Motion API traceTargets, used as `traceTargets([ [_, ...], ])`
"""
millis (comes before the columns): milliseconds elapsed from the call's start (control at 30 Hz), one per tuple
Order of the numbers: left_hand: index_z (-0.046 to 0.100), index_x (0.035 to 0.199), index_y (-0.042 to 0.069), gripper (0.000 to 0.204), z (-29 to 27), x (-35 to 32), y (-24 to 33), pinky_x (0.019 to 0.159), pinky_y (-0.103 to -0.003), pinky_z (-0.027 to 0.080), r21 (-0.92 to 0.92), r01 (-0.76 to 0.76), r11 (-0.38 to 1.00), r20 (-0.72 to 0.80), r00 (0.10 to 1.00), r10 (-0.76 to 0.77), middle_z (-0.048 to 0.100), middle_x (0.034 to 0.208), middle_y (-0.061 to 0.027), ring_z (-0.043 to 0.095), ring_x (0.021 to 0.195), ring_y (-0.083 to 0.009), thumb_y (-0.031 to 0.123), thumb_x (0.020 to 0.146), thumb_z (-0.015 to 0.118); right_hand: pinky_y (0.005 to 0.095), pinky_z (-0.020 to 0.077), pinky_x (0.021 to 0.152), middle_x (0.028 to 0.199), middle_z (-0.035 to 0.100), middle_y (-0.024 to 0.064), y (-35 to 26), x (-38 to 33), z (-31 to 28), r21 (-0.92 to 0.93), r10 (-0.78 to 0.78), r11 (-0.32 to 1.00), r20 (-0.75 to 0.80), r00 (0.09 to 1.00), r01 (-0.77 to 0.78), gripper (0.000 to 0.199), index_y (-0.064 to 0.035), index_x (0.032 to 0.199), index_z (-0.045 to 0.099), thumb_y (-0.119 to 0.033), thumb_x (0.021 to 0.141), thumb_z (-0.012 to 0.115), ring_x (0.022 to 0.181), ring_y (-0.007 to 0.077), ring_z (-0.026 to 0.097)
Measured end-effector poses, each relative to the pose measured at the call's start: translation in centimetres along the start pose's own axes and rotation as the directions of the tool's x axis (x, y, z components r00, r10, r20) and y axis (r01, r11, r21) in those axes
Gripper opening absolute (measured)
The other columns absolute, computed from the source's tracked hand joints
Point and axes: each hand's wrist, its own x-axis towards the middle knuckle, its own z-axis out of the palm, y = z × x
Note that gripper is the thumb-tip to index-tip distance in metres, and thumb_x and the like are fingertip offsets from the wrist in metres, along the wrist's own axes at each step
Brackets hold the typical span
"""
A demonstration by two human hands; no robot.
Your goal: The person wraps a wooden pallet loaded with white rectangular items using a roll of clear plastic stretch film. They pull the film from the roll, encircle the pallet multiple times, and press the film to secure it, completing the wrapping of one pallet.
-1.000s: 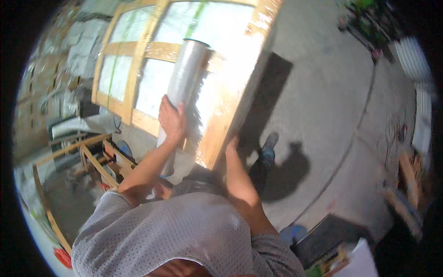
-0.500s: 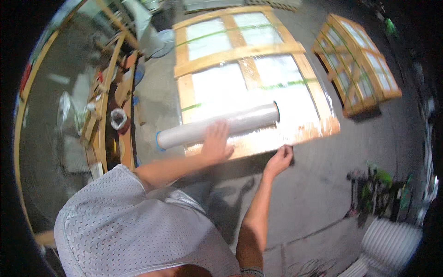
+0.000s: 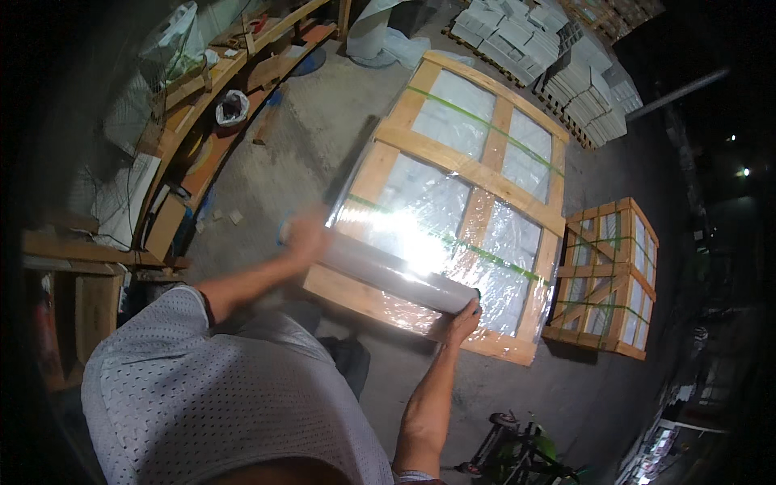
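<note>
A long roll of clear stretch film point(image 3: 396, 279) lies slantwise over the near end of a wooden crate point(image 3: 420, 315). My right hand point(image 3: 463, 319) is closed around the roll's right end. At the other end is my left hand point(image 3: 309, 234), blurred, wrapped over the roll with a bit of blue core rim showing beyond it; its separate fingers are smeared. Shiny film covers the crate's top, over white-wrapped contents and green straps point(image 3: 505, 263). Strong glare hides part of the film beside the roll.
A second strapped crate point(image 3: 602, 279) stands to the right. On the left runs a wooden bench point(image 3: 206, 137) with loose items and a white bucket-like container point(image 3: 232, 107). Stacked pale slabs point(image 3: 517, 40) sit on pallets at the back. A dark wheeled object point(image 3: 517, 453) is at the lower right.
My left hand has moved from the middle of the roll to its left end. My right hand has gone from the crate's near edge onto the roll's right end. The view has turned.
</note>
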Motion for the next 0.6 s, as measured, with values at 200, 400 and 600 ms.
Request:
traceTargets([
  [200, 0.058, 0.118, -0.006, 0.053, 3.4, 3.5, -10.3, 0.092, -0.047, 0.045, -0.159, 0.436, 0.886, -0.128, 0.881, -0.456, 0.06, 0.116, -0.0273, 0.056, 0.11, -0.0417, 0.039, 0.089, 0.054, 0.0317, 0.0451, 0.079, 0.097, 0.062, 0.0111, 3.7, 0.5, -0.8, 0.048, -0.286, 0.958, 0.11, 0.952, 0.282, 0.054, 0.0057, 0.107, 0.058, -0.046, 0.101, 0.043, 0.086, 0.0182, 0.055],
  [400, 0.064, 0.112, -0.005, 0.059, 4.3, 0.8, -14.5, 0.094, -0.041, 0.044, -0.574, 0.458, 0.679, 0.021, 0.837, -0.547, 0.064, 0.112, -0.0262, 0.061, 0.108, -0.0357, 0.049, 0.091, 0.051, 0.0312, 0.0418, 0.072, 0.085, 0.055, 0.0043, 5.6, 0.5, -3.4, 0.163, -0.087, 0.986, 0.27, 0.959, 0.044, 0.051, 0.0054, 0.099, 0.06, -0.042, 0.102, 0.042, 0.079, 0.0152, 0.047],
  [600, 0.065, 0.112, -0.003, 0.06, 1.1, -5.6, -10.8, 0.09, -0.039, 0.045, -0.656, 0.393, 0.645, -0.121, 0.789, -0.603, 0.065, 0.113, -0.0182, 0.061, 0.104, -0.0296, 0.052, 0.093, 0.049, 0.036, 0.0426, 0.094, 0.118, 0.06, 0.0174, 5.7, -1.5, -5.7, 0.191, -0.107, 0.98, 0.315, 0.943, 0.048, 0.057, 0.0093, 0.122, 0.056, -0.041, 0.104, 0.036, 0.106, 0.025, 0.055],
])
